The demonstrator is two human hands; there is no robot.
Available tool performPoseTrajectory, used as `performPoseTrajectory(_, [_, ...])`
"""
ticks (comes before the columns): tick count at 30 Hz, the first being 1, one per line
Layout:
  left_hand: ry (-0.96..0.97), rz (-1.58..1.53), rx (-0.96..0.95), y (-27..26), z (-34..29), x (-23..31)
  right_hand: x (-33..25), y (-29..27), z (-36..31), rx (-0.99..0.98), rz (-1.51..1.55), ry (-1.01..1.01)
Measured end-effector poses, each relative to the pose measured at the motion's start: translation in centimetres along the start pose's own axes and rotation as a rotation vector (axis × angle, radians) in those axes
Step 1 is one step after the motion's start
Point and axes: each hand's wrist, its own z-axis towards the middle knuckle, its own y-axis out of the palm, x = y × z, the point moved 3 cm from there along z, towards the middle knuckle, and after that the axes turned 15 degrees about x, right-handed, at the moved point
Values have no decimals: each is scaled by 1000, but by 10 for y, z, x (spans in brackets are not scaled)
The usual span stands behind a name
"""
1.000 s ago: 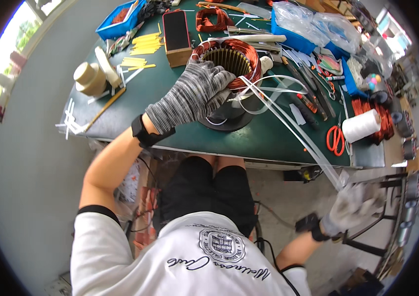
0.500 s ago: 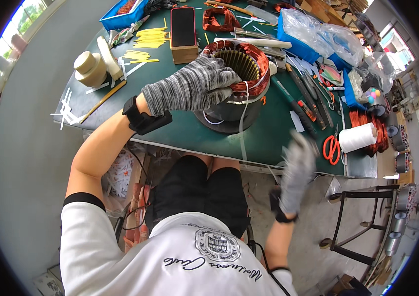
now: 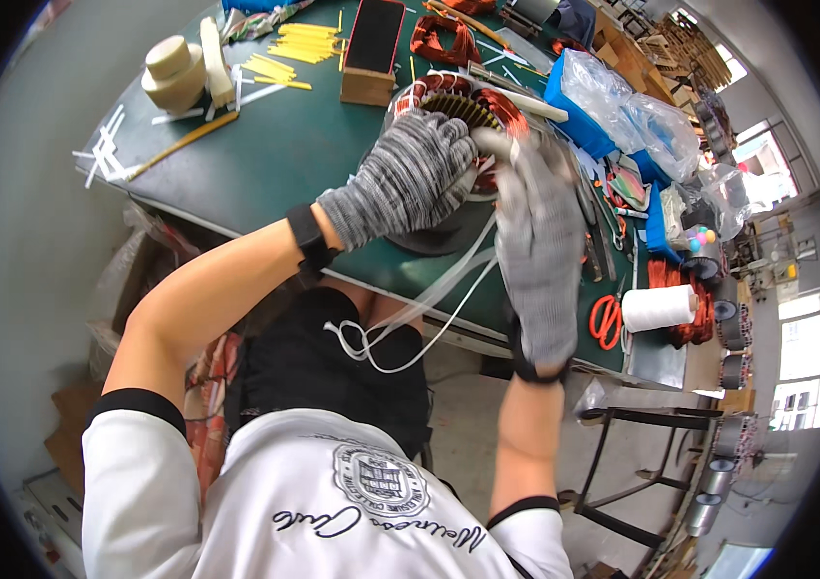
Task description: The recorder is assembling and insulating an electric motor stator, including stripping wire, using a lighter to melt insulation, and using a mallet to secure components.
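A motor stator with copper windings stands on the green table, its inner slots facing up. My left hand, in a grey striped glove, curls its fingers over the stator's near left rim. Across the near right side of the windings reaches my gloved right hand, its fingers smeared by motion; whether they grip anything cannot be made out. White lacing cord hangs from between my hands past the table edge, ending in a loop over my lap. Both hands hide the stator's near side.
Left lie yellow strips, white strips and a cream stepped block. A phone leans on a wooden block behind. On the right are red-handled scissors, a white thread spool and blue bins with plastic bags.
My right hand has risen from beside the table edge to the stator. The cord's trailing end now shows above my lap. My view has shifted to the right.
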Motion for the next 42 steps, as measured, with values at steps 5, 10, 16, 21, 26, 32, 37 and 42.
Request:
performPoseTrajectory(5, [-9, 68, 150, 19, -2, 3, 64, -16, 1, -118, 1059, 204])
performPoseTrajectory(10, [83, 16, 318, 19, 3, -14, -3, 16, -2, 397, 355, 88])
performPoseTrajectory(16, [157, -177, 40, 11, 25, -15, 49, -51, 9, 216, 310, -8])
performPoseTrajectory(21, [-1, -336, -65, 7, 29, -19, -32, -59, 29, 346, -50, -58])
performPoseTrajectory(26, [-40, -272, -305, 10, 37, -24, -39, -97, 2, 900, -1487, -1060])
performPoseTrajectory(32, [-28, -208, -320, -2, 42, -22, 27, -36, -11, 699, -1148, -1151])
performPoseTrajectory(37, [86, -267, -375, 11, 44, -27, 42, -14, 26, 694, -1214, -1294])
performPoseTrajectory(42, [78, 91, -443, 0, 43, -18, 67, -38, -6, 639, 53, -454])
